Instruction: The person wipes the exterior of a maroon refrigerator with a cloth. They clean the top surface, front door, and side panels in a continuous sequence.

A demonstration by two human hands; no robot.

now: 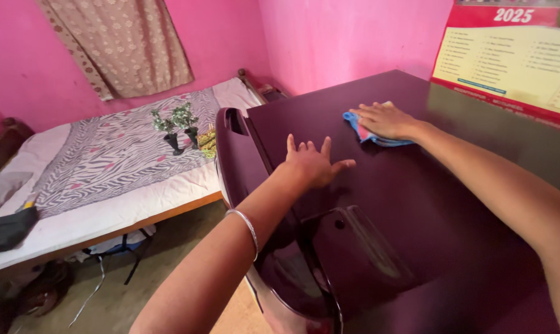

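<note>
Both flat: left hand (314, 164) splayed on fridge top (416, 204), right hand (386, 119) on cloth (363, 133).

Right hand (386, 120) presses a blue cloth (361, 132) on the maroon fridge top (416, 204); left hand (314, 164) lies flat.

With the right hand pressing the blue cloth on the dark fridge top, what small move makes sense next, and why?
Probably a sweep of the cloth toward the near front edge. The right hand lies flat on it near the far side of the fridge top, so a wide glossy stretch lies nearer. The left hand rests spread on the top, clear of that path.
</note>
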